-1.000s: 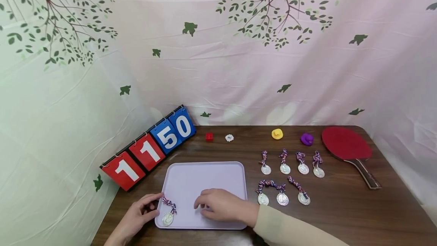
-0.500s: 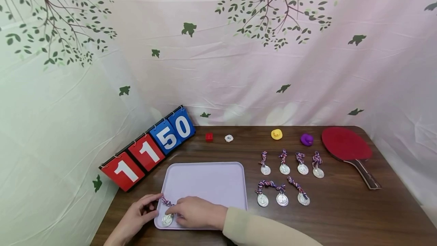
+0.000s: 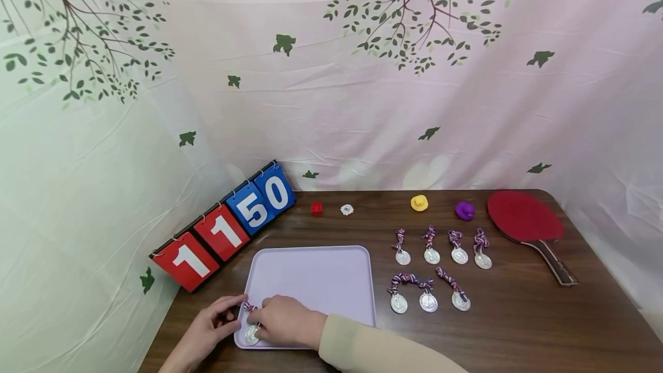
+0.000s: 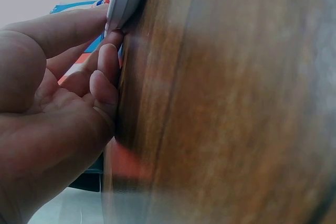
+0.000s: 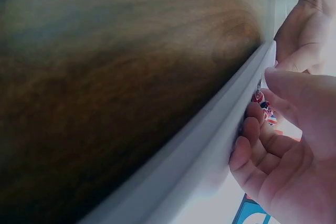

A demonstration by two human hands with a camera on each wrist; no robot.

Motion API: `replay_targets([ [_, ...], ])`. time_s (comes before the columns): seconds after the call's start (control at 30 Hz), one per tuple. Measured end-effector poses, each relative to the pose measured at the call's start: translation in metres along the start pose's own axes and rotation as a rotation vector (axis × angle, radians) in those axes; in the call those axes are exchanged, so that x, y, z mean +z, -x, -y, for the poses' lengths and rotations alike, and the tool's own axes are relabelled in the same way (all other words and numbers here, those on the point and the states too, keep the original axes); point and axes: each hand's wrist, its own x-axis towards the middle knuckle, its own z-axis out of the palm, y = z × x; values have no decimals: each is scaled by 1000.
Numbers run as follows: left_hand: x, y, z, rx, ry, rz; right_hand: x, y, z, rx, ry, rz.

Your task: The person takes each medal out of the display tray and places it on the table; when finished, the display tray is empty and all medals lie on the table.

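Note:
A silver medal (image 3: 252, 335) with a knotted red, white and blue ribbon (image 3: 250, 306) lies at the near left corner of a pale lilac tray (image 3: 321, 272). My right hand (image 3: 287, 321) reaches over the tray and pinches the medal where it joins the ribbon. In the right wrist view its thumb and fingers stand around the ribbon (image 5: 266, 111), above the tray rim (image 5: 210, 124). Beside the tray's left edge rests my left hand (image 3: 207, 327), index fingertip and thumb touching the rim (image 4: 119, 11), the other fingers loosely curled on the wooden table (image 4: 210, 108).
Several more medals (image 3: 429, 302) lie in two rows right of the tray. A flip scoreboard (image 3: 228, 226) leans at the left. Along the back are a red brick (image 3: 316, 209), a white token (image 3: 347, 209), yellow (image 3: 419, 203) and purple ducks (image 3: 465, 210), and a table tennis bat (image 3: 525, 217).
My right hand has moved left across the tray to the medal and taken hold of it, and the medal has shifted slightly left. The left hand has stayed at the tray's edge.

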Motion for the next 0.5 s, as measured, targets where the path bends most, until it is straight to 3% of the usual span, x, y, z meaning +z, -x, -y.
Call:
replay_targets([
  [0.17,-1,1,-2,-11,5,5,4,0,1,-10,45,-3],
  [0.33,-1,3,-3,31,14,11,6,-1,3,-10,85,2],
  [0.5,0,3,-3,44,-1,15,4,0,3,17,53,27],
])
